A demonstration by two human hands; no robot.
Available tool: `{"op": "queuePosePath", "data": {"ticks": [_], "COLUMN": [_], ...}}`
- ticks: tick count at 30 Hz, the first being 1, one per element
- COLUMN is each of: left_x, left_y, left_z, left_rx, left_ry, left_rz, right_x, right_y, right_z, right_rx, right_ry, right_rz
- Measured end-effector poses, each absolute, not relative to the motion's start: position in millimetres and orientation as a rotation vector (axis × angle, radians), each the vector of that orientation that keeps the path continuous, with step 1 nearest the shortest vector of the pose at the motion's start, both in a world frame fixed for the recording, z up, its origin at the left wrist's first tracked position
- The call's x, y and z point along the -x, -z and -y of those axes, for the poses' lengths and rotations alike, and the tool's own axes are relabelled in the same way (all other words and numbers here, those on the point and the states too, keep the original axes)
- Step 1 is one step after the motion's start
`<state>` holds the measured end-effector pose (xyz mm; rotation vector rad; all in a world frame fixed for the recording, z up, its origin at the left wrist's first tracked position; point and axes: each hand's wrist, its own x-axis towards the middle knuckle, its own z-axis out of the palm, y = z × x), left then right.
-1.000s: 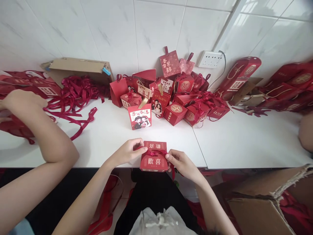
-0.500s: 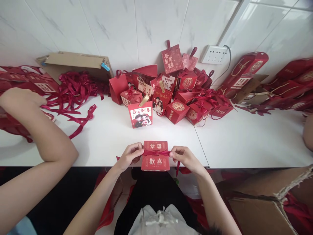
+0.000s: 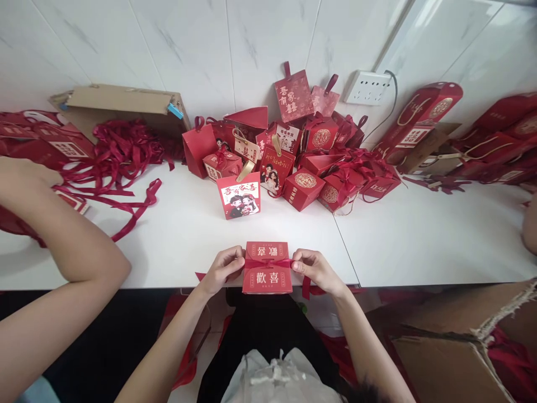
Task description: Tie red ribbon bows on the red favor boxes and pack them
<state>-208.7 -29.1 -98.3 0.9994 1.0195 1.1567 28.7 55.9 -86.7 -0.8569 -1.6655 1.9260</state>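
A small red gift box (image 3: 267, 275) with gold characters stands at the near edge of the white table (image 3: 188, 235). A red ribbon (image 3: 267, 262) runs across its top. My left hand (image 3: 222, 268) pinches the ribbon at the box's left side. My right hand (image 3: 314, 267) pinches the ribbon at the right side, and a loose ribbon end hangs below it. Both hands are closed and pressed against the box.
A heap of red gift boxes (image 3: 293, 162) lies against the tiled wall. Loose red ribbons (image 3: 121, 162) and a cardboard box (image 3: 121, 106) are at the left. Another person's arm (image 3: 62, 240) reaches across the left. Red bags (image 3: 423, 123) lie at the right, a carton (image 3: 453, 358) sits below.
Both hands drew apart to the box's sides, pulling the ribbon taut across its top. The other person's hand shifted a little left.
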Motion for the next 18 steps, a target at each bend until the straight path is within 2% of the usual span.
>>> {"op": "queuePosePath", "data": {"ticks": [8,18], "left_x": [203,202], "left_y": [85,20], "left_z": [28,29], "left_rx": [-1.106,-1.335], "left_ry": [-1.164,-0.797], "left_rz": [-1.167,-1.422], "right_x": [-28,-24], "right_y": [85,15], "right_z": [-60,-52], "right_rx": [0.846,0.567], "right_ry": [-1.834,-1.77], "right_rz": [1.784,1.851]}}
